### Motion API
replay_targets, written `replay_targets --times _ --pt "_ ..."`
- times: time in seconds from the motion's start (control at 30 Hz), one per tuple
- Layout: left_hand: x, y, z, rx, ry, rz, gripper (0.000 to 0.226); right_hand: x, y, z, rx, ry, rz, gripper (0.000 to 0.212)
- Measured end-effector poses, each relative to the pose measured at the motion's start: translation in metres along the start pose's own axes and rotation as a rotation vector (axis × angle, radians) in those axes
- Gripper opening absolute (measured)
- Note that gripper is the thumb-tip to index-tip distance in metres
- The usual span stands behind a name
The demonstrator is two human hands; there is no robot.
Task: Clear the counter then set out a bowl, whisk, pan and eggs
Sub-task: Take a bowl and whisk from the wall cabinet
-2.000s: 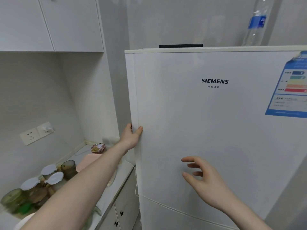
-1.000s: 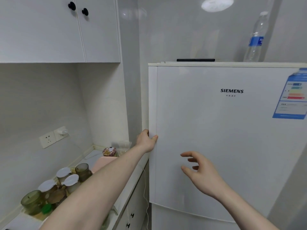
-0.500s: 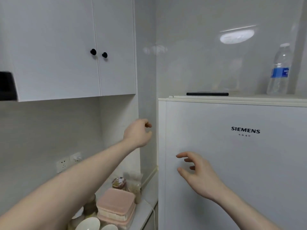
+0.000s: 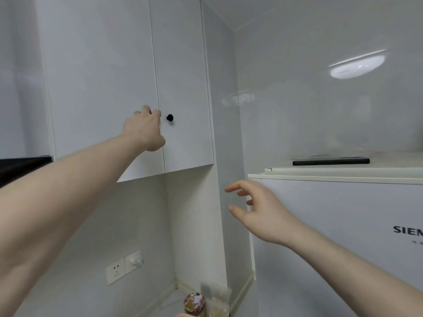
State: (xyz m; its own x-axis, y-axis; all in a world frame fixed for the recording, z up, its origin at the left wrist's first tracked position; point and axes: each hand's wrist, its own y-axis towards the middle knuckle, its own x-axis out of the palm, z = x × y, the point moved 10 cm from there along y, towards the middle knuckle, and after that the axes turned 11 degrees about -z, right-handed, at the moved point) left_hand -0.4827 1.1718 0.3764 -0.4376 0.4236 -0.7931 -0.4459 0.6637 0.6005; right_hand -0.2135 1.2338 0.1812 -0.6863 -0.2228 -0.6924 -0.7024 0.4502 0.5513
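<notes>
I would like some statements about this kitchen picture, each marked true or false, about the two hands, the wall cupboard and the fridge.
1. The left hand is at the left cupboard door, where its knob would be. True.
2. The right hand holds an egg. False: it is empty, fingers spread in the air.
3. The black knob on the right cupboard door is free. True.
4. The fridge door stands open. False: it is closed.
5. A flat black object lies on top of the fridge. True.
</notes>
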Motion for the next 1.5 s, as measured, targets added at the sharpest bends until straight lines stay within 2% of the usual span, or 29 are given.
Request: replay_targets --times 0.23,0.37,0.5,0.6,0.73,0.97,1.2,1.37,1.5 --pt "0.008 0.054 -0.023 -0.106 0.030 -0.058 0.059 -0.002 0.057 -0.020 -0.061 -0.023 0.060 0.032" --pt "0.018 0.072 -0.019 -0.085 0.060 -0.058 0.048 0.004 0.073 -0.019 -0.071 -0.039 0.067 0.032" --pt "0.031 0.086 -0.009 -0.066 0.054 -0.059 0.048 0.006 0.094 -0.015 -0.091 -0.040 0.083 0.031" --pt "0.031 0.091 -0.010 -0.082 0.026 -0.019 0.051 0.007 0.116 -0.015 -0.109 0.012 0.095 0.031" --pt "0.030 0.090 -0.012 -0.060 -0.081 0.030 0.043 0.004 0.145 -0.016 -0.128 0.173 0.161 0.033" --pt "0.006 0.062 0.008 0.032 -0.268 0.089 0.033 -0.029 0.215 -0.023 -0.135 0.454 0.363 0.030" --pt "-0.025 0.017 0.030 0.087 -0.422 0.249 0.035 -0.039 0.254 -0.028 -0.214 0.519 0.435 0.024" --pt "-0.050 -0.023 0.042 0.070 -0.525 0.344 0.038 -0.018 0.269 -0.006 -0.126 0.679 0.402 0.022" --pt "-0.067 -0.050 0.044 0.047 -0.610 0.425 0.042 0.006 0.280 -0.011 -0.142 0.658 0.298 0.026"
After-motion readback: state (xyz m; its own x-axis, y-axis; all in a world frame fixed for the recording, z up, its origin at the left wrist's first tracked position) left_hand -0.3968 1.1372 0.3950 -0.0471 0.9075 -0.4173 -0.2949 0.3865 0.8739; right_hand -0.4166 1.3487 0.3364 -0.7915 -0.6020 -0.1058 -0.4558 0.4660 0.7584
